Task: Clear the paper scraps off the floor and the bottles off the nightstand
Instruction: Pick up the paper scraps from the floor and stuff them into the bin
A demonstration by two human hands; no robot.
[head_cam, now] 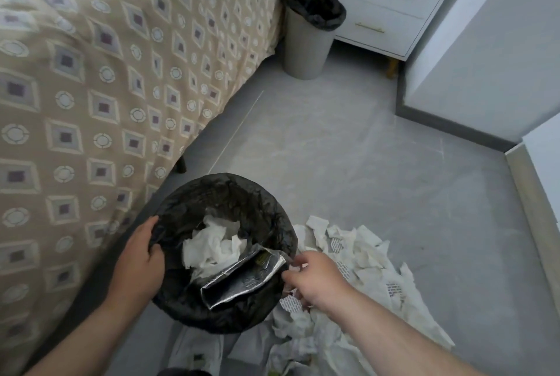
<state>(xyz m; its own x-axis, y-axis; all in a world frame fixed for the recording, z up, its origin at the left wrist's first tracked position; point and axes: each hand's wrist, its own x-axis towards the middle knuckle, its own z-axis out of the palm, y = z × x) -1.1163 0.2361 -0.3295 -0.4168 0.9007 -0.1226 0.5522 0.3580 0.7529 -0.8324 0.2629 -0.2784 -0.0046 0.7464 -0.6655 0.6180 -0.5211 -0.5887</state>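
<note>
**Count: 2 bins, 1 scrap heap, 2 hands**

Left hand grips the rim of the near round bin with black plastic liner. Inside it are crumpled white tissue paper and one creased silver foil wrapper. Right hand has its fingers curled at the wrapper's end; I cannot tell whether it grips anything. Torn white printed paper scraps lie heaped on the grey tile floor, against that bin. The second pale black-lined bin stands beside the white two-drawer nightstand; its contents are hidden.

Bin ×2, hand ×2, bed ×1, nightstand ×1, paper scraps maybe twenty.
</note>
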